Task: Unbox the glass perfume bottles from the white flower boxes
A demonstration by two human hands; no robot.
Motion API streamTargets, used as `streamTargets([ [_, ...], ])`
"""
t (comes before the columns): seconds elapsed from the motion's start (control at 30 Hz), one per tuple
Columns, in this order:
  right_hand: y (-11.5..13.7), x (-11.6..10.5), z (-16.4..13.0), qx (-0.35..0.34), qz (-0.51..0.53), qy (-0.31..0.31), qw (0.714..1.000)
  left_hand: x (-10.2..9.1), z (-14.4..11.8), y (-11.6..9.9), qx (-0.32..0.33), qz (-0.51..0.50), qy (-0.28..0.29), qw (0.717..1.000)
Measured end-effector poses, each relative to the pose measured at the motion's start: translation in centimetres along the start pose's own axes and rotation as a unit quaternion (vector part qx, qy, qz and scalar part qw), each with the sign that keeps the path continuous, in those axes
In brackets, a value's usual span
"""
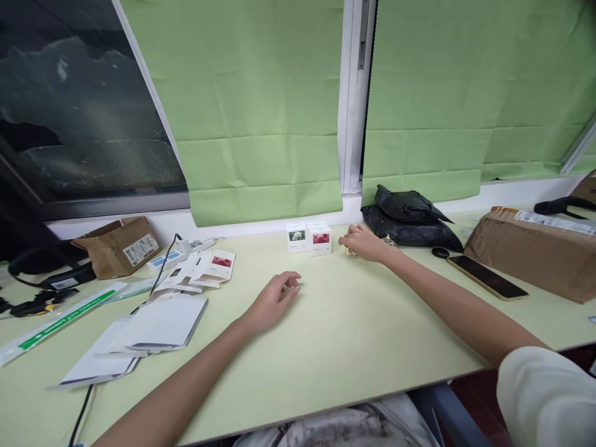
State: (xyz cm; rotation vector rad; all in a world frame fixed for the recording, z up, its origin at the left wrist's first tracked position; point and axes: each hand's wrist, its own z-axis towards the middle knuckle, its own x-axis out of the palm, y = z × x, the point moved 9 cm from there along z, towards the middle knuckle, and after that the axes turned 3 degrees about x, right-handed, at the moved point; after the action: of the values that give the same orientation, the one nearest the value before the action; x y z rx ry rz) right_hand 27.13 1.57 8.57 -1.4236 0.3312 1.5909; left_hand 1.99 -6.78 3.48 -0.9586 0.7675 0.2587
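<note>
Pale green table (pixel 335 335): left hand (pixel 272 302) rests loosely curled, empty; right hand (pixel 362 242) closes around a small yellowish object (pixel 347 250) beside two small white square boxes (pixel 310 238).

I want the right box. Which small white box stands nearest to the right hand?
The box with the red picture; the one with the pale flower picture stands farther left of the right hand.

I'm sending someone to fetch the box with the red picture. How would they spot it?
Follow the white window post down to the table. Two small white boxes stand there; take the right one, the red box, nearest the right hand. Its neighbour shows a pale flower.
</note>
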Motion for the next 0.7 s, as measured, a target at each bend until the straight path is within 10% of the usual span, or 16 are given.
streamTargets([
  [0.7,-1.1,0.3,-0.2,0.034,-0.009,-0.013,0.999,-0.1,0.0,-0.2,0.007,0.008,-0.005,1.000],
])
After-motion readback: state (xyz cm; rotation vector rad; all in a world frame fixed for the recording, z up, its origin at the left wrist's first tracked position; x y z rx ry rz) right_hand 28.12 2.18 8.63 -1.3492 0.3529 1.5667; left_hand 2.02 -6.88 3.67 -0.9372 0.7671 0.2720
